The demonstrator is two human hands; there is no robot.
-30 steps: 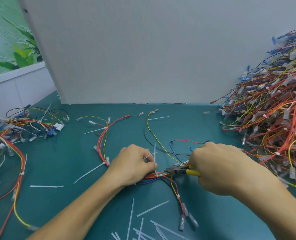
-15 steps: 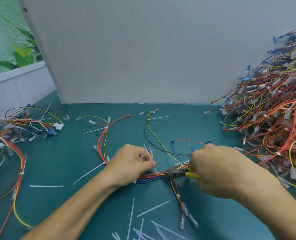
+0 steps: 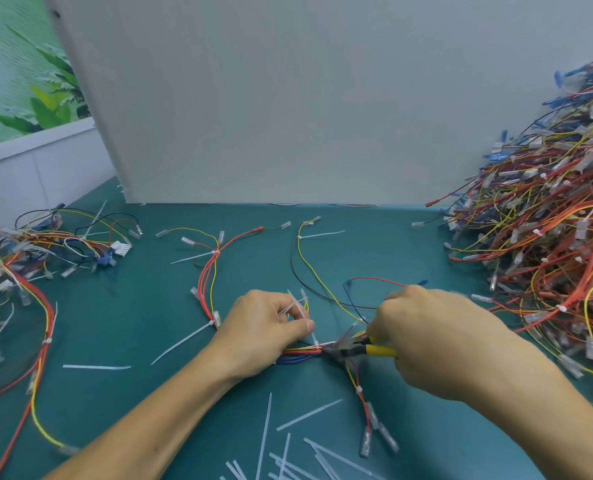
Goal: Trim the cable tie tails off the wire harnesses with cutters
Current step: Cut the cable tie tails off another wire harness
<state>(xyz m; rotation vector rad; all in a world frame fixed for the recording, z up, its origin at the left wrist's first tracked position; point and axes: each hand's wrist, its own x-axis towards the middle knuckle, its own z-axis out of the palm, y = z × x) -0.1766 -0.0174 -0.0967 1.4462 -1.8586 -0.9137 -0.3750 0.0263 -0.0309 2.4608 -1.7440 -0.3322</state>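
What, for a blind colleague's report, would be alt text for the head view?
A person's left hand holds a wire harness on a green table while the right hand sets yellow-handled cutters against its cable tie. Cut tails lie nearby.

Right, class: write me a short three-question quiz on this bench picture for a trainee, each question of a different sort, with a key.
1. True or false: the right hand holds the yellow-handled metal cutters.
2. Where does the big tangled heap of red, yellow and blue wire harnesses lie?
A) at the near left corner
B) on the person's right
C) against the middle of the white board
3. Short answer: what does the left hand pinch between its fingers?

Key
1. True
2. B
3. White plastic cable tie tails
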